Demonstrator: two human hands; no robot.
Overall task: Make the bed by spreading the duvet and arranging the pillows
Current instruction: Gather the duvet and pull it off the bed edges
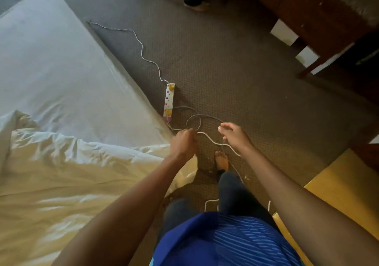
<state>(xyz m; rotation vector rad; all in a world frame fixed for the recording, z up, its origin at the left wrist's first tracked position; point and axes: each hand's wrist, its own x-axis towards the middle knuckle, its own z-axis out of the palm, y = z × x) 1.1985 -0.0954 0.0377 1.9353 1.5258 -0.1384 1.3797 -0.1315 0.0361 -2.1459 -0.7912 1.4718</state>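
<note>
The bed (pixel 51 64) fills the left, its white sheet bare at the far end. A crumpled white duvet (pixel 67 173) lies heaped on the near part, one edge hanging over the bedside. No pillow shows. Beside the bed corner, above the carpet, my left hand (pixel 183 142) grips a white cable (pixel 211 139) in curled fingers. My right hand (pixel 233 135) holds the same cable and a grey one a little to the right, thumb and forefinger stretched forward. The cables loop between both hands.
A white power strip (pixel 169 101) with yellow plugs lies on the brown carpet (pixel 235 71) by the bedside, its cord trailing away. Dark wooden furniture (pixel 320 15) stands at the upper right, a yellow surface (pixel 344 187) at the lower right. Another person's foot (pixel 198 6) is at the top.
</note>
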